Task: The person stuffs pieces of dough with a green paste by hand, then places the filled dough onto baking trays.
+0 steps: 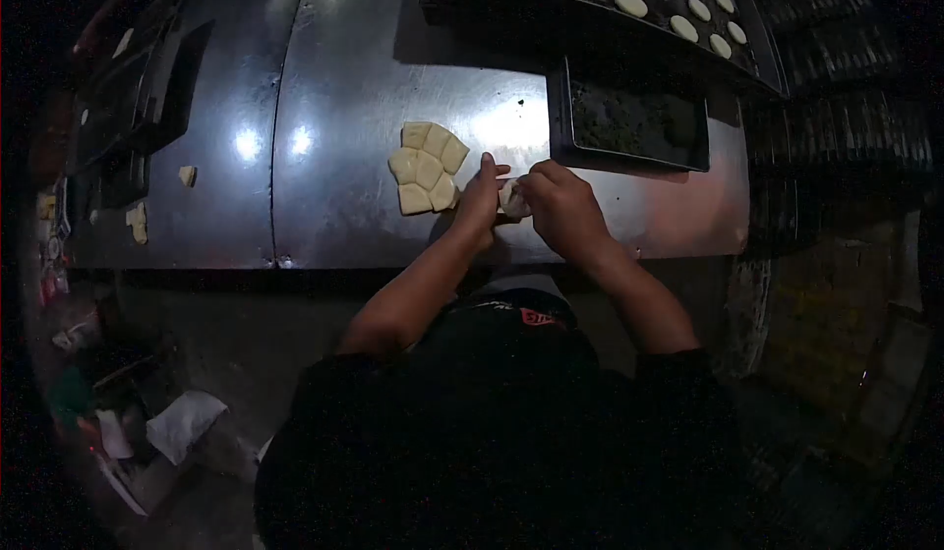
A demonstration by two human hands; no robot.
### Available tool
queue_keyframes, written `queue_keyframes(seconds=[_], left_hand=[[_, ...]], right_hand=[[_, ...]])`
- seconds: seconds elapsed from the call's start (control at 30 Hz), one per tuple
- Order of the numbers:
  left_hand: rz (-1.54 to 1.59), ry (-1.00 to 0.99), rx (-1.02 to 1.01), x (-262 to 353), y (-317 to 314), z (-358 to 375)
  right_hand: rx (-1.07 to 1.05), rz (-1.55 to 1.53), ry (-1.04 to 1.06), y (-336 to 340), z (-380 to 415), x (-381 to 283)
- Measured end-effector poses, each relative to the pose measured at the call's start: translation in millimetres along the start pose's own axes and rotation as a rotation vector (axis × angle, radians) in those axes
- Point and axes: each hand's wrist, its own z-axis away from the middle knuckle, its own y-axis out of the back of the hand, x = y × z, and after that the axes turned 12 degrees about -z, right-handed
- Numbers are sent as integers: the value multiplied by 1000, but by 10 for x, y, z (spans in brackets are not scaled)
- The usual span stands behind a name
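Between my two hands is a small pale piece of dough [513, 201], held just above the near part of the metal table. My left hand [480, 201] cups it from the left, its fingers curled around and beneath. With bunched fingertips, my right hand [565, 206] pinches the dough's upper right edge. Just left of my left hand lies a cluster of cut dough pieces [429, 167], pressed against one another. Beyond my right hand stands a dark rectangular pan [639, 161] with dark crumbly stuff in it.
A large dark baking tray [600, 7] at the back right carries several flat dough rounds [630, 4]. The metal table [344, 88] has a seam on its left part. Small dough scraps [187, 174] lie farther left, near dark trays [118, 108]. Stacked racks stand at right.
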Motion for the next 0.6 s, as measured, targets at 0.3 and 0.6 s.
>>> queue_keyframes(seconds=[0.3, 0.6], left_hand=[[-651, -449, 715, -156, 1267, 602], [-688, -676, 868, 420, 1168, 554]], right_hand=[[95, -139, -150, -169, -330, 447], [-1, 311, -74, -1170, -383, 1094]])
